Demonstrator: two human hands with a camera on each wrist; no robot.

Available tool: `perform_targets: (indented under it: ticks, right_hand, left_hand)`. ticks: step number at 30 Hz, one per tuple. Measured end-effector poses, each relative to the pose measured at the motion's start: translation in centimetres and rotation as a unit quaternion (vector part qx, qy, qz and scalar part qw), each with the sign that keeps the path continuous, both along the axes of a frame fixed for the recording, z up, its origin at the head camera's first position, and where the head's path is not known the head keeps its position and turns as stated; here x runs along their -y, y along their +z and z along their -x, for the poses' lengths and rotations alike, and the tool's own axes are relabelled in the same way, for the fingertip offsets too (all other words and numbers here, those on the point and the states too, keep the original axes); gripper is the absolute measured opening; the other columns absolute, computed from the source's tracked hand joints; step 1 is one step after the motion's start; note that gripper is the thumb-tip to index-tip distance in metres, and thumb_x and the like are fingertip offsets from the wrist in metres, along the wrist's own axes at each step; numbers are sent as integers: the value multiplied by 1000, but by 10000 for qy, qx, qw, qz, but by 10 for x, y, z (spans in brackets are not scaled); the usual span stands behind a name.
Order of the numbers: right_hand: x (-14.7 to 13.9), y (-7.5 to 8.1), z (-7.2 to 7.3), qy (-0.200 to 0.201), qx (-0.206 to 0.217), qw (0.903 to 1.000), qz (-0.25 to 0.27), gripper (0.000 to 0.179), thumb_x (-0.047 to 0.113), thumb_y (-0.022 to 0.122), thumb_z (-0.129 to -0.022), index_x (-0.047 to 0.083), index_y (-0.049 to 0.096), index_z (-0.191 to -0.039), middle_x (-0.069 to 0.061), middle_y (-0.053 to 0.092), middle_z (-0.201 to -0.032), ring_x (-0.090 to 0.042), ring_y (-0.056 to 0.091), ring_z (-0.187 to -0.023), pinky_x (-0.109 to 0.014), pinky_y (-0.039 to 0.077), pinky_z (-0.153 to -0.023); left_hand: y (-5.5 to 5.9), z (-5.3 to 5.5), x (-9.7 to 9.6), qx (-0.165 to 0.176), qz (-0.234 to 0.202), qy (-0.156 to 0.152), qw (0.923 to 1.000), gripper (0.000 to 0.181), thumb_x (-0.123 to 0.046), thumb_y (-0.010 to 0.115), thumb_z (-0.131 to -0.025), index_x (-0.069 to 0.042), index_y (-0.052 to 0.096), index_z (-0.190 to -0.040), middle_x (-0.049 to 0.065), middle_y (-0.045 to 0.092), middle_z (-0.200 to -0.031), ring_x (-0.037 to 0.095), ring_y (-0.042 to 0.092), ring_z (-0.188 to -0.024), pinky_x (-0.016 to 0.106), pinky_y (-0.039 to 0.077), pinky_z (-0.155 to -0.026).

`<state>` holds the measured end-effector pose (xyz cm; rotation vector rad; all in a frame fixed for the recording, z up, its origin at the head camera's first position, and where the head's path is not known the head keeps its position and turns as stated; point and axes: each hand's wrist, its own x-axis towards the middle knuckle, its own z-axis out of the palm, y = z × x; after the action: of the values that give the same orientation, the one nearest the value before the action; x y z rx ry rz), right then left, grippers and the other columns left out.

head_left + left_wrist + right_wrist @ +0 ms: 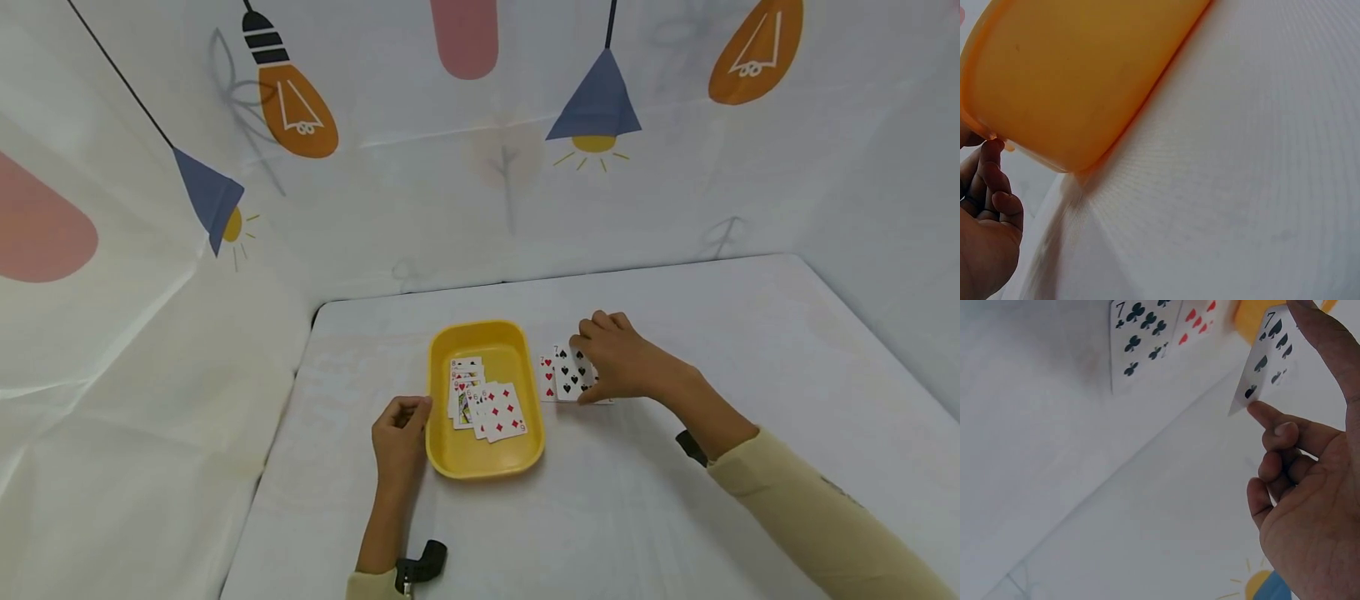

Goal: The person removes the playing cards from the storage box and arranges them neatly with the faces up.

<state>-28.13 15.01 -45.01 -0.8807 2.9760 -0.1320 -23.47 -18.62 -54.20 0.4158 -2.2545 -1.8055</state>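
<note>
My right hand [618,358] pinches a seven of spades [567,375] by its edges between thumb and forefinger. In the right wrist view that card [1267,356] is lifted and slanted, the other fingers curled. Under it on the table lie a seven of hearts [547,383] and a seven of clubs [1141,344], overlapping. My left hand [401,433] pinches the left rim of a yellow tray [480,462], as the left wrist view shows at its edge. Inside the tray, sixes [502,412] overlap a fanned group of other cards [459,392].
A white cloth covers the table [712,333], whose far edge meets a white hanging sheet [450,208] printed with lamps and bulbs. Another part of the sheet [150,400] hangs along the left side. The tray stands just left of the loose sevens.
</note>
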Motion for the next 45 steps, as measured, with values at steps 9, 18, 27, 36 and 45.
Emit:
perform_targets:
  ticks: [9,18,27,36,45]
  right_hand:
    - [-23,-8,0,-71,50,9999,-103,80,48,93,-63,0,63,-121,-8,53,-105,-28,41,-101,-51,33,-97]
    - [-40,-18,3,-68,-19,9998,-166,78,46,92,-64,-1,64,-119,-9,53,-104,-28,42,-100,-52,34,-95]
    - [-57,-25,3,-68,-9,9998,-195,77,46,93,-64,-1,64,-117,-8,53,-102,-27,41,-97,-53,34,-92]
    - [-66,-31,5,-256,215,9991,-267,78,45,93,-62,-2,65,-117,-8,53,-101,-28,41,-97,-53,35,-92]
    - [-74,-36,8,-312,322,9986,-293,77,45,94,-61,-1,66,-116,-7,52,-98,-27,41,-95,-52,35,-91]
  left_hand:
    - [-1,0,0,39,58,-7,10000,20,-28,73,-93,-8,73,-96,9,67,-89,25,59,-76,22,52,-64]
    - [0,0,1,-74,-87,-59,9999,18,-25,73,-92,-7,73,-95,10,67,-88,24,60,-76,22,52,-65]
    - [-2,0,2,-99,-80,-62,9999,21,-28,74,-92,-7,72,-96,10,67,-89,22,60,-75,22,52,-65]
    - [-1,1,2,6,-93,-66,9999,25,-33,74,-92,-8,72,-96,9,67,-91,24,60,-78,22,52,-65]
    - [0,0,1,31,-105,-76,9999,23,-30,73,-92,-8,72,-97,10,67,-92,24,60,-79,22,52,-65]
